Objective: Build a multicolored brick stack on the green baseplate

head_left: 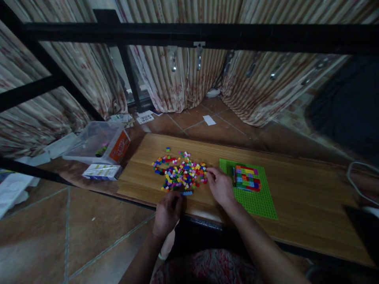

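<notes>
A heap of small multicoloured toy bricks is spread on the wooden table in front of me. My left hand is at the heap's near edge, thumb and fingers pinched together; what is between them is too small to make out. Close to those fingertips lies a long blue brick. My right hand touches the heap's right edge with its fingers bent together, and any brick in them is hidden. To its right, a green baseplate carries a block of built-up coloured bricks.
A clear plastic box with an orange label stands left of the wooden table, beside a small white carton. One loose brick sits behind the heap. A black metal frame and striped curtains are beyond.
</notes>
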`<state>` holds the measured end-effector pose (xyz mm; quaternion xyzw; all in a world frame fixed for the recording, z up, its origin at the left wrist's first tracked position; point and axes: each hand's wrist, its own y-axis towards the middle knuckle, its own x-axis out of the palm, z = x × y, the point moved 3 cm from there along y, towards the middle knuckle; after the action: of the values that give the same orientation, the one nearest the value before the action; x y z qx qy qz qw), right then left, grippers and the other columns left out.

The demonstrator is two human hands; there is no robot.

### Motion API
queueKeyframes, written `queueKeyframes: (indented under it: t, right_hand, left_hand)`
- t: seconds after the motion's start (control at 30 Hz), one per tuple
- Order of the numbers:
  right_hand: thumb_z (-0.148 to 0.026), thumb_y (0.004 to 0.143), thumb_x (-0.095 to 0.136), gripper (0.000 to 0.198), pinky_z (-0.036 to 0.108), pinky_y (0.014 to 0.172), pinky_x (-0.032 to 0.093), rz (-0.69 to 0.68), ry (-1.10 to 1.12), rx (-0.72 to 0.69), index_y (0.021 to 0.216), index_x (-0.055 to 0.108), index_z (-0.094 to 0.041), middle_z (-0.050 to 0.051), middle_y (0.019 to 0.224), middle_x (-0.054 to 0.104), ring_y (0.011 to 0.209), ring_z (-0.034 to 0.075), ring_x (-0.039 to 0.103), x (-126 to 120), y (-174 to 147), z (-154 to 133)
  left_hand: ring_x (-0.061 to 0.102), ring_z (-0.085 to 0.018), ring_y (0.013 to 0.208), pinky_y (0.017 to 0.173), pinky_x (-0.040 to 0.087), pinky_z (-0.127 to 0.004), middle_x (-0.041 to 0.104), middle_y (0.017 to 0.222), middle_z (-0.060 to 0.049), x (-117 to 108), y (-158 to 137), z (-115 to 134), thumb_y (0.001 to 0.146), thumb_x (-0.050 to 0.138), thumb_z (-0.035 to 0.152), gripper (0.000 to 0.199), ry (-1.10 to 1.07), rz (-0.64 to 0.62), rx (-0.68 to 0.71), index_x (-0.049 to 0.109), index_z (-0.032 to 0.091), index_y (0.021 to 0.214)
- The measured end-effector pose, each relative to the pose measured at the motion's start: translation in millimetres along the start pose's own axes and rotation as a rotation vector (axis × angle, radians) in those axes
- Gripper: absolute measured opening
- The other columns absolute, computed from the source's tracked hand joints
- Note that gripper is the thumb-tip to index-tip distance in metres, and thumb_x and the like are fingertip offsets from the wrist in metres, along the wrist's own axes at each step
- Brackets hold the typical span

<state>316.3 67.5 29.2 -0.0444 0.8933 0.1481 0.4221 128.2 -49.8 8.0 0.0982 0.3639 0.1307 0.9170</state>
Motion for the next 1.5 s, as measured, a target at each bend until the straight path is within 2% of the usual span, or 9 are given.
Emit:
queueKeyframes:
  t: [0.13,0.3,0.43,0.57,0.7,0.83,1.0,1.5]
  right_hand:
    - [-0.026,0.090,0.048,0.024,0.029,0.079,0.045,-0.046,-0.098,0.042,0.102,0.067,-0.019,0.007,0.098,0.069,0.087,0.019,0.063,8,24,1]
    - [-0.019,0.089,0.046,0.022,0.028,0.075,0.043,-0.101,-0.136,0.053,0.087,0.067,-0.019,0.007,0.090,0.068,0.084,0.019,0.061,14,30,-5]
    - [-0.023,0.088,0.046,0.020,0.026,0.068,0.044,-0.009,0.080,0.050,0.086,0.066,-0.019,0.004,0.082,0.067,0.072,0.016,0.060,-1,12,-9]
    - [-0.032,0.089,0.047,0.021,0.026,0.065,0.046,0.044,0.335,0.114,0.088,0.065,-0.020,0.002,0.078,0.068,0.067,0.015,0.061,-27,-25,-2]
    - [-0.039,0.088,0.052,0.023,0.027,0.068,0.048,0.151,0.432,0.258,0.091,0.065,-0.021,0.003,0.082,0.070,0.073,0.017,0.064,-53,-67,31]
    - [-0.046,0.084,0.057,0.029,0.032,0.075,0.050,0.324,0.430,0.418,0.092,0.067,-0.020,0.005,0.088,0.071,0.079,0.020,0.065,-74,-90,77]
    - [-0.049,0.079,0.062,0.033,0.034,0.073,0.051,0.512,0.488,0.501,0.086,0.068,-0.017,0.007,0.084,0.072,0.077,0.021,0.065,-89,-90,108]
    - [-0.049,0.079,0.061,0.035,0.035,0.076,0.051,0.679,0.471,0.496,0.085,0.068,-0.015,0.010,0.085,0.072,0.078,0.020,0.065,-75,-77,111]
  left_hand:
    - [0.066,-0.014,0.077,0.071,0.051,-0.024,0.067,0.083,-0.002,-1,0,2,0.087,0.052,0.025,0.007,-0.008,-0.008,0.010,0.058,0.021,0.089]
    - [0.066,-0.014,0.075,0.070,0.052,-0.023,0.068,0.083,-0.002,-2,1,-1,0.088,0.052,0.026,0.008,-0.003,-0.008,0.022,0.058,0.021,0.089]
    - [0.068,-0.016,0.077,0.072,0.053,-0.025,0.069,0.085,-0.003,-2,2,-3,0.088,0.051,0.029,0.012,0.021,0.007,0.033,0.059,0.021,0.090]
    - [0.069,-0.017,0.077,0.071,0.054,-0.026,0.071,0.086,-0.004,-3,3,-5,0.088,0.051,0.033,0.016,0.059,0.028,0.045,0.061,0.021,0.091]
    - [0.070,-0.017,0.076,0.068,0.054,-0.024,0.071,0.085,-0.004,-3,3,-7,0.087,0.053,0.035,0.018,0.087,0.051,0.056,0.062,0.021,0.091]
    - [0.069,-0.016,0.072,0.064,0.054,-0.022,0.072,0.082,-0.003,-3,5,-7,0.086,0.053,0.039,0.021,0.110,0.038,0.036,0.063,0.021,0.090]
    - [0.070,-0.017,0.070,0.063,0.054,-0.023,0.072,0.080,-0.003,-4,8,-6,0.085,0.052,0.044,0.026,0.133,0.055,0.030,0.063,0.021,0.087]
    - [0.070,-0.017,0.070,0.059,0.053,-0.023,0.072,0.082,-0.003,-5,10,-2,0.084,0.051,0.047,0.028,0.167,0.018,-0.013,0.063,0.021,0.086]
